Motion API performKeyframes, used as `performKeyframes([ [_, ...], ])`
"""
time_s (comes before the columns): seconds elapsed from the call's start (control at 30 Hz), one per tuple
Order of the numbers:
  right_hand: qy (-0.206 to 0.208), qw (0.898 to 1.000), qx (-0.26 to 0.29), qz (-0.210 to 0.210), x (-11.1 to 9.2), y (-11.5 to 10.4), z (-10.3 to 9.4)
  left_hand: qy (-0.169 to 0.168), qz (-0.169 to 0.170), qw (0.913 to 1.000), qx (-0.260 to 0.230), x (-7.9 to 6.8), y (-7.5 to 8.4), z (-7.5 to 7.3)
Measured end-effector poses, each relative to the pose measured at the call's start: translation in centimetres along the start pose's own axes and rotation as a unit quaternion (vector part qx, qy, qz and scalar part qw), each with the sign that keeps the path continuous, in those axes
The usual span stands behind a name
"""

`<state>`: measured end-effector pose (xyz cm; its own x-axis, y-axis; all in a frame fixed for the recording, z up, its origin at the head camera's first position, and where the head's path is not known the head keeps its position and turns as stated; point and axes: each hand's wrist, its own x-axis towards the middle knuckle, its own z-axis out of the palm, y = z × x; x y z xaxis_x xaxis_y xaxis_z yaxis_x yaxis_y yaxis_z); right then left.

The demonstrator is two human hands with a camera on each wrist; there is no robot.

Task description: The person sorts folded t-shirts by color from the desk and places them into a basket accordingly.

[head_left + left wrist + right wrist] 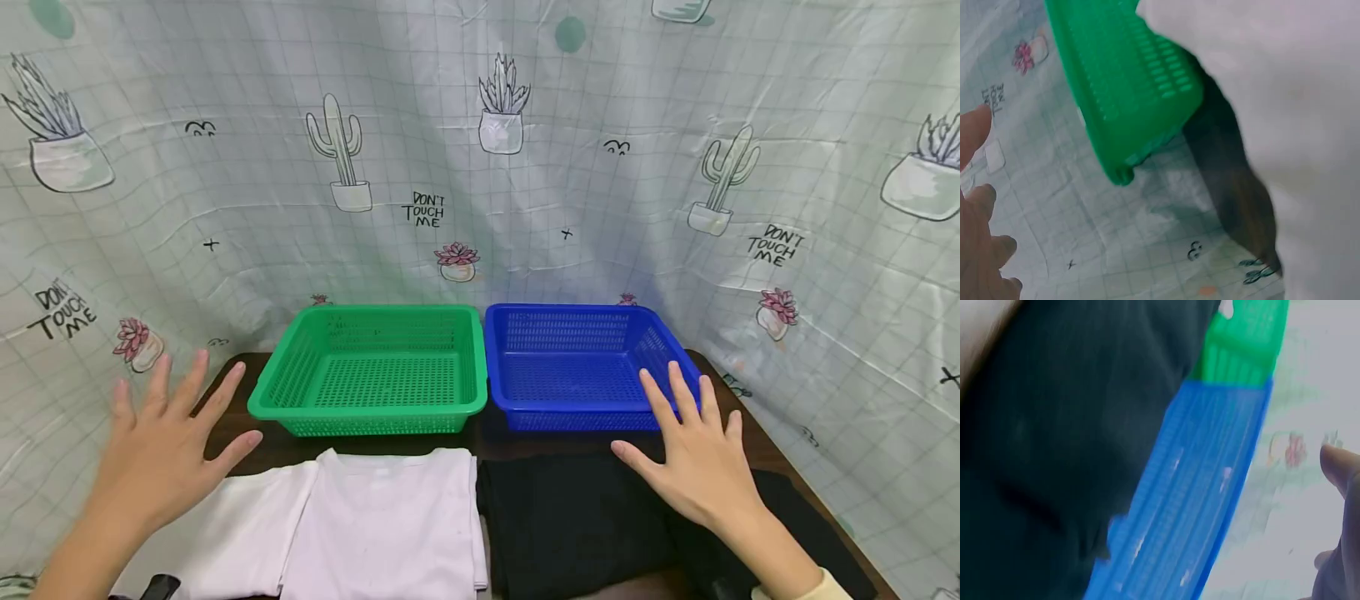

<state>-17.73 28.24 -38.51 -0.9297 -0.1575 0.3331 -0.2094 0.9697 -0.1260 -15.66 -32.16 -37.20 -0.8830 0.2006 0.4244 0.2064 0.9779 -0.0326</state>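
Note:
My left hand (165, 450), fingers spread and straight, hovers over the left side of the table, holding nothing. Below it is a folded white garment (240, 525); beside that lies a folded white T-shirt (382, 525) with its neckline toward the baskets. My right hand (701, 462) is also spread and empty, above the right side. Under and beside it lie a folded black garment (577, 525) and another black garment (802, 517), partly hidden by the forearm. In the left wrist view, fingertips (984, 200) show at the left edge.
Behind the clothes, a green plastic basket (367, 413) and a blue plastic basket (581, 407) stand side by side, both with nothing in them. The dark wooden table (258, 454) backs onto a hanging cloth (262, 208) printed with potted plants, which also surrounds both sides.

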Motion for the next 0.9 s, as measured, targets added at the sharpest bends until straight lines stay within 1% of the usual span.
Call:
performKeyframes([
  [0.13,-0.029,0.999,0.011,-0.007,-0.5,-2.1,0.3,-0.002,0.008,0.9999,-0.01,-0.6,0.8,0.6],
  [0.2,-0.039,0.999,0.024,-0.013,-0.7,-3.4,0.6,0.003,0.014,0.9997,-0.021,-1.0,1.2,0.8],
  [0.33,-0.041,0.997,0.055,-0.033,-1.2,-5.9,1.7,0.008,0.012,0.9975,-0.07,-1.6,2.2,1.1],
  [0.43,-0.049,0.994,0.09,-0.041,-1.4,-7.8,2.4,-0.018,-0.004,0.9922,-0.123,-1.9,3.4,1.3],
  [0.5,-0.062,0.99,0.118,-0.039,-1.5,-8.9,2.9,-0.042,-0.014,0.9861,-0.16,-2.1,4.2,1.5],
  [0.6,-0.089,0.982,0.163,-0.033,-1.5,-10.4,3.6,-0.074,-0.021,0.9716,-0.224,-2.4,5.0,1.9],
  [0.67,-0.103,0.975,0.195,-0.031,-1.4,-11.3,4.1,-0.093,-0.021,0.9578,-0.271,-2.5,5.5,2.3],
  [0.73,-0.118,0.965,0.234,-0.029,-1.4,-12.1,4.4,-0.12,-0.027,0.9406,-0.316,-2.5,5.8,2.8],
  [0.8,-0.137,0.949,0.283,-0.035,-1.4,-12.9,4.7,-0.152,-0.037,0.9218,-0.355,-2.5,6.1,3.4],
  [0.9,-0.164,0.918,0.358,-0.049,-1.4,-14.0,5.3,-0.198,-0.052,0.897,-0.392,-2.5,6.5,4.0],
])
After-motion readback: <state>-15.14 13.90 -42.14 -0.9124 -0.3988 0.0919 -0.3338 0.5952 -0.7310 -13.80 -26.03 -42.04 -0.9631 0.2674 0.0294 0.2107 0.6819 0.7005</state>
